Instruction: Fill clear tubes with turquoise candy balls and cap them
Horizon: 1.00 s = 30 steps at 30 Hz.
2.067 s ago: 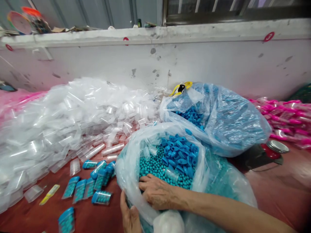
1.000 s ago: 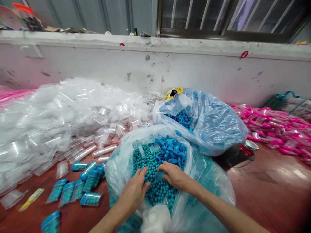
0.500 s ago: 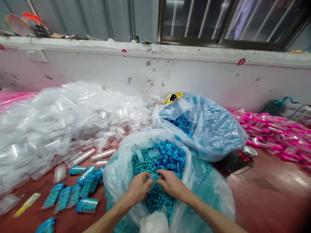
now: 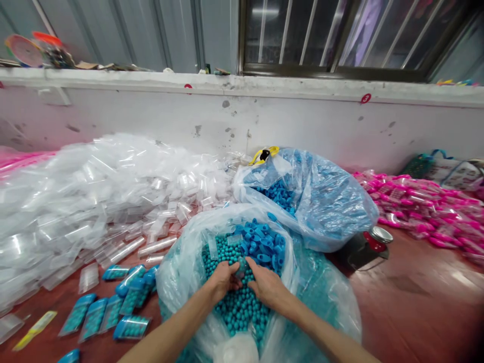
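Note:
My left hand (image 4: pixel 223 281) is closed on a small clear container (image 4: pixel 241 267) above the teal beads (image 4: pixel 242 307). Beside it, my right hand (image 4: pixel 266 285) has its fingertips at the container's right side; whether they grip it is hard to make out. Both hands are over an open plastic bag (image 4: pixel 174 267) of teal beads. Blue caps (image 4: pixel 262 244) lie on the beads at the back right of the bag, and a few clear pieces (image 4: pixel 213 249) lie at the back left. At the bag's front is a whitish round thing (image 4: pixel 236 348).
Clear containers (image 4: pixel 94 186) form a big heap on the left. Filled blue-capped packs (image 4: pixel 77 313) and a yellow tool (image 4: pixel 36 330) lie on the red surface. Behind is a bag of blue caps (image 4: pixel 333 201); to the right are a dark tin (image 4: pixel 359 249) and pink items (image 4: pixel 423 206).
Both hands have moved slightly up, and the clear container between them now stands more upright. The whole view has shifted a little.

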Tool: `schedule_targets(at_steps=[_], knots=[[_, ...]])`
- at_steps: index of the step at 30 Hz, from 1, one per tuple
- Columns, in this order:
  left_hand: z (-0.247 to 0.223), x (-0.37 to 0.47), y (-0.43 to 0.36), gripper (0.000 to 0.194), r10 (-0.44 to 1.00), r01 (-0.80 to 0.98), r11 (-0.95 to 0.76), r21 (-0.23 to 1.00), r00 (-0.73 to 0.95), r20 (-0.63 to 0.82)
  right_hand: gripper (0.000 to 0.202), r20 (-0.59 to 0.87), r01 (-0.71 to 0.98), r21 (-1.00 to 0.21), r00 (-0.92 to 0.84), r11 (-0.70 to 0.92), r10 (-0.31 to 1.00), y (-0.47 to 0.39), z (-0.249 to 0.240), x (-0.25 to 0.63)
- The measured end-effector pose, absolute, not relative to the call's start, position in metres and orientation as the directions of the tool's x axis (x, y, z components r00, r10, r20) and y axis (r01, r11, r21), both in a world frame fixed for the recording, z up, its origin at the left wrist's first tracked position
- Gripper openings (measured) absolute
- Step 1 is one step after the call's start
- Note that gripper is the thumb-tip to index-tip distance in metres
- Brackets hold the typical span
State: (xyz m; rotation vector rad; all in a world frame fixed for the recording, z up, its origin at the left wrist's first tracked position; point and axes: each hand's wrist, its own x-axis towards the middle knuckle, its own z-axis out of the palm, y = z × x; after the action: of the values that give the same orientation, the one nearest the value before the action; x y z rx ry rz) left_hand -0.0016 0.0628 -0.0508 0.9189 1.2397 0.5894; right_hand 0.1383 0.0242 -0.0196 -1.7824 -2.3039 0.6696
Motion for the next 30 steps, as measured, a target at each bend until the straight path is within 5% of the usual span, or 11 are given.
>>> schedule_targets(at_steps=[5,9,12,15,17,20,23,25,30], knots=[[-0.04,-0.018,0.048,0.034,0.8,-0.133,0.541,0.831,0.388,-0.458,0.022,-0.124,0.749,-0.651,-0.268,0.125,0.956,0.024,-0.017,0.146],[-0.032,-0.02,0.04,0.043,0.807,-0.248,0.514,0.821,0.463,-0.366,0.032,-0.198,0.434,-0.899,-0.272,-0.064,0.942,0.031,-0.019,0.138],[-0.027,-0.021,0.035,0.043,0.806,-0.188,0.493,0.85,0.466,-0.365,0.036,-0.251,0.351,-0.927,-0.313,-0.134,0.916,0.033,-0.02,0.134],[-0.03,-0.024,0.037,0.03,0.832,0.097,0.465,0.88,0.291,-0.472,0.032,-0.228,0.568,-0.823,-0.334,0.002,0.915,0.028,-0.015,0.138],[-0.037,-0.024,0.043,0.023,0.836,0.221,0.479,0.85,0.18,-0.518,0.026,-0.181,0.764,-0.628,-0.33,0.149,0.926,0.023,-0.01,0.14],[-0.049,-0.015,0.056,0.022,0.816,0.246,0.517,0.82,0.15,-0.559,0.021,-0.175,0.919,-0.343,-0.269,0.197,0.947,0.02,-0.009,0.138],[-0.054,-0.002,0.066,0.024,0.797,0.203,0.544,0.814,0.177,-0.577,0.028,-0.197,0.944,-0.279,-0.237,0.177,0.951,0.02,-0.016,0.134],[-0.052,0.001,0.067,0.027,0.779,0.142,0.566,0.812,0.232,-0.583,0.036,-0.175,0.921,-0.344,-0.252,0.181,0.952,0.022,-0.021,0.134],[-0.041,-0.011,0.054,0.042,0.764,-0.041,0.577,0.815,0.378,-0.522,0.035,-0.231,0.623,-0.782,-0.283,-0.005,0.931,0.026,-0.023,0.147]])
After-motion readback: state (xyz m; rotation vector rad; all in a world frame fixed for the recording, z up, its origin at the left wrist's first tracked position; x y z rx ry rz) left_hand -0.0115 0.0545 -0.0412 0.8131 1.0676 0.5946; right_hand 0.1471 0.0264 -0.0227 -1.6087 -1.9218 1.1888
